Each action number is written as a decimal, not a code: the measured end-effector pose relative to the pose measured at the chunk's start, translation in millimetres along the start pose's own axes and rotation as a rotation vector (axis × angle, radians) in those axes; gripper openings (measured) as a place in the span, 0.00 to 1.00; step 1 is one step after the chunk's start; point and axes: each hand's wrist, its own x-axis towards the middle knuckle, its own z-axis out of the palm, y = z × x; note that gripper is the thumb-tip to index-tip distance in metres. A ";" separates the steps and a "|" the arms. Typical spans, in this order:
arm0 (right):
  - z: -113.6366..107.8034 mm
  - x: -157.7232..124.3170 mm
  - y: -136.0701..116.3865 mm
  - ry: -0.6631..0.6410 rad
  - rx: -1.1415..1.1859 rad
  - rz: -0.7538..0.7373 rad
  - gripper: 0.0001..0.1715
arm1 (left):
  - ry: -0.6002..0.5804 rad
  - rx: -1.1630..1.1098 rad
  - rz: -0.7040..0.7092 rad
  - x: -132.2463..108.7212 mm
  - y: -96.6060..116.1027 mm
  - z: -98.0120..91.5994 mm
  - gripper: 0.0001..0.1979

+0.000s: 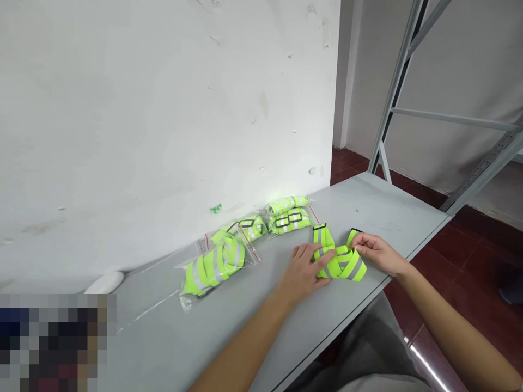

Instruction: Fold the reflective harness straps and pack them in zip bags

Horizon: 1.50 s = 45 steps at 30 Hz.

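A fluorescent yellow-green reflective strap (pixel 345 265) with grey bands lies loosely folded on the grey shelf board (pixel 245 321). My left hand (pixel 304 269) grips its left side, with fingers over the folds. At the right side, my right hand (pixel 378 253) pinches the strap near one end, thumb and fingers together. Two black buckles show at the strap's upper ends, the right one partly covered by my fingers.
Left of my hands, clear zip bags with similar straps lie along the wall: one bag (pixel 216 267) in front, others (pixel 290 215) behind. A white rounded object (pixel 105 283) sits farther left. A metal frame (pixel 394 98) rises at the board's right end.
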 end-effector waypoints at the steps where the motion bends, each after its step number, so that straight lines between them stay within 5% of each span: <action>1: -2.9 -1.2 -1.9 -0.020 0.006 0.003 0.13 | 0.018 0.015 0.011 0.4 -0.2 -0.5 0.27; 5: -5.8 -6.5 -8.7 -0.131 0.001 0.104 0.15 | 0.057 0.080 0.046 2.5 0.7 -4.5 0.26; 14: 14.2 -10.3 -3.9 0.188 0.269 0.188 0.17 | 0.064 0.141 0.024 3.3 0.2 -5.0 0.24; 19: 14.7 -12.0 -2.8 0.136 0.484 0.124 0.16 | 0.039 0.097 -0.013 2.4 -1.5 -1.3 0.24; 29: -5.8 -5.6 -1.5 0.034 0.166 -0.109 0.17 | -0.020 0.080 0.011 0.5 -1.5 -0.1 0.26; 35: -0.3 -31.3 4.6 -0.059 -0.004 -0.126 0.38 | 0.023 0.041 -0.151 -0.5 -2.2 0.2 0.27; 40: 21.6 -21.7 16.5 0.154 0.133 -0.113 0.19 | -0.025 0.021 -0.061 -1.1 -2.9 2.3 0.27; 45: 21.1 -2.2 23.8 0.088 0.427 0.028 0.22 | -0.068 -0.016 -0.037 -0.4 -2.1 2.1 0.27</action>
